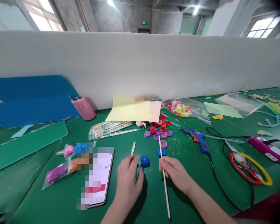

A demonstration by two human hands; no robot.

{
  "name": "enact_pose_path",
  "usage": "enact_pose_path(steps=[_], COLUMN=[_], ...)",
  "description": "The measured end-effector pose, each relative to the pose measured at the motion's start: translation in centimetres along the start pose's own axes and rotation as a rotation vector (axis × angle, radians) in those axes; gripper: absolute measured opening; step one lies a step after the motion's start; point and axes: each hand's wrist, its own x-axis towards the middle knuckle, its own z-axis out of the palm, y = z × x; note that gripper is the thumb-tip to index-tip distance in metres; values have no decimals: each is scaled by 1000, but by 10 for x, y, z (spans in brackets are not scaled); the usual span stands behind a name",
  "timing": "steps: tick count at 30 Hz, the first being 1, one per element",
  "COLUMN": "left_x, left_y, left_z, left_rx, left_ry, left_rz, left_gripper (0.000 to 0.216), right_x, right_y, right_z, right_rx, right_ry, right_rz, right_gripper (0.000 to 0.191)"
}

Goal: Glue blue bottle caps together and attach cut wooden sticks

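A long pale wooden chopstick (165, 183) is pinched between the thumb and fingers of my right hand (175, 171). It slants over the table, its upper end near the purple bottle caps. Just behind the right fingertips is a blue bottle cap (162, 152), partly covered by the chopstick; whether they touch I cannot tell. My left hand (129, 175) rests low over the table with thumb and forefinger apart. Close to its fingertips sits another blue cap piece (145, 161). A narrow clear-wrapped strip (133, 148) shows beyond the left fingers, its lower end hidden.
Coloured bottle caps (163, 135) lie ahead. Wrapped chopsticks (112, 129) and yellow paper (130, 109) are behind. A phone (100, 177) and bagged clay (57, 174) are left. Right are a blue glue gun (200, 140), its cord, and red-and-yellow-handled scissors (247, 168).
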Motion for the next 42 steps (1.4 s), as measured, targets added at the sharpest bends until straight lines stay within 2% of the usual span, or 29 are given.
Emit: enact_pose_path(steps=[5, 10, 15, 19, 23, 26, 30, 32, 35, 39, 42], left_x=[8, 12, 11, 12, 12, 11, 8, 6, 2, 1, 7], left_y=[21, 25, 18, 8, 6, 7, 10, 13, 22, 27, 20], left_z=[-3, -4, -2, 0, -1, -4, -7, -8, -5, -1, -4], left_rx=[-142, -286, -121, -61, -196, -412, -628, -694, -851, -1166, -1339], left_ry=[72, 142, 304, 150, 34, 12, 62, 27, -77, -107, 14], left_rz=[-3, -73, -32, 93, 94, -15, -202, -217, -282, -547, -683], left_gripper=[30, 21, 37, 25, 9, 10, 7, 18, 26, 19, 23], right_x=[-7, -11, -12, -11, -7, -7, -8, -7, -8, -8, -3], right_y=[-8, -13, -15, -19, -20, -22, -25, -26, -28, -27, -19], right_z=[-6, -12, -10, -12, -18, -24, -26, -19, 4, 27, 16], right_rx=[-108, -289, -629, -849, -900, -812, -491, -344, -232, -283, -454], right_ry=[40, 25, -38, -55, 16, 56, 144, 161, 68, -23, 92], right_rz=[-68, -87, -194, -228, -275, -287, -210, -147, -118, -183, -212], right_gripper=[36, 34, 31, 28, 24, 22, 28, 29, 29, 35, 29])
